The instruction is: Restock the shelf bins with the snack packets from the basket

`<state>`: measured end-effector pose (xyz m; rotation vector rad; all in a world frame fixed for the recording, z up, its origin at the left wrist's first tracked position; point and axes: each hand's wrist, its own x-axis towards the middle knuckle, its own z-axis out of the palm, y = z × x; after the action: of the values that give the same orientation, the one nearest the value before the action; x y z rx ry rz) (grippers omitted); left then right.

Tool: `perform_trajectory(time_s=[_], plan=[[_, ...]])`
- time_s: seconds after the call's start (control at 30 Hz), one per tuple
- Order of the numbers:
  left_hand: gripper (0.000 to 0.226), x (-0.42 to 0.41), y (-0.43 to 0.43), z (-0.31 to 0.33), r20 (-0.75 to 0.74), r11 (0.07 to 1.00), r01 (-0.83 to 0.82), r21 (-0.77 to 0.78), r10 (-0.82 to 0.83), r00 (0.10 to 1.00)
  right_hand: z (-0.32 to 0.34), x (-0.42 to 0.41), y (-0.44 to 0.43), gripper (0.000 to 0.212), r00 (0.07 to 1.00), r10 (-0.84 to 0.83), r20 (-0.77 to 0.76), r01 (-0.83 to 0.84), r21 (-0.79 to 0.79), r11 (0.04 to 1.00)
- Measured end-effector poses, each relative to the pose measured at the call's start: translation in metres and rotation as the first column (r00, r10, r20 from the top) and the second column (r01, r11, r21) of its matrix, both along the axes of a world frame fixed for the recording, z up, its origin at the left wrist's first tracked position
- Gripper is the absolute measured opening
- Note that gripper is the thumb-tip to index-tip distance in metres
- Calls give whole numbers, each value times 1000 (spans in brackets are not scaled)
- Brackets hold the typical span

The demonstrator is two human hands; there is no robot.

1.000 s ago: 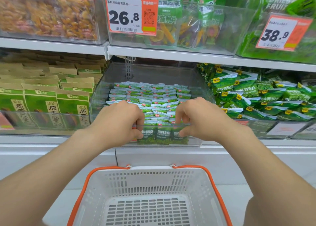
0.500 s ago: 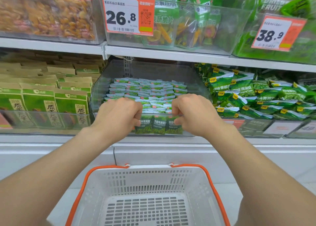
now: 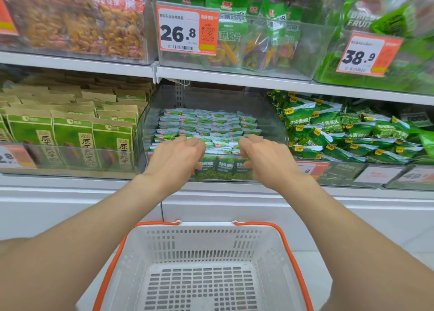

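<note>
Shelf-side, the snack packets (image 3: 222, 169) standing in a left-to-right row at the front of the clear middle bin (image 3: 270, 113) are flanked equally closely by the left hand (image 3: 175, 158) and right hand (image 3: 267, 160), with fingers (image 3: 197, 143) curled over the tops; whether anything is pinched cannot be told.

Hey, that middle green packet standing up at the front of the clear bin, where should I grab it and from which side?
Pinch the flat top seal of the middle packet, coming straight down from above. It stands upright behind the front wall of the clear bin, with a packet close on each side, so probably only its top edge is free.
</note>
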<state>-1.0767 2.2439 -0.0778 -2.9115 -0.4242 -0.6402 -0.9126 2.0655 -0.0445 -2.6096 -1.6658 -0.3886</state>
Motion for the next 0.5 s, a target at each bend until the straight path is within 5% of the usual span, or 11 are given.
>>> perform_trajectory(time_s=[0.33, 0.5], plan=[[19, 0, -15, -3, -99, 982, -172, -81, 163, 982, -1, 0, 1, 17, 998, -6, -64, 9, 39, 999], [41, -13, -23, 10, -37, 992, -123, -19, 123, 992, 3, -4, -2, 9, 978, -58, -202, 74, 73, 995]])
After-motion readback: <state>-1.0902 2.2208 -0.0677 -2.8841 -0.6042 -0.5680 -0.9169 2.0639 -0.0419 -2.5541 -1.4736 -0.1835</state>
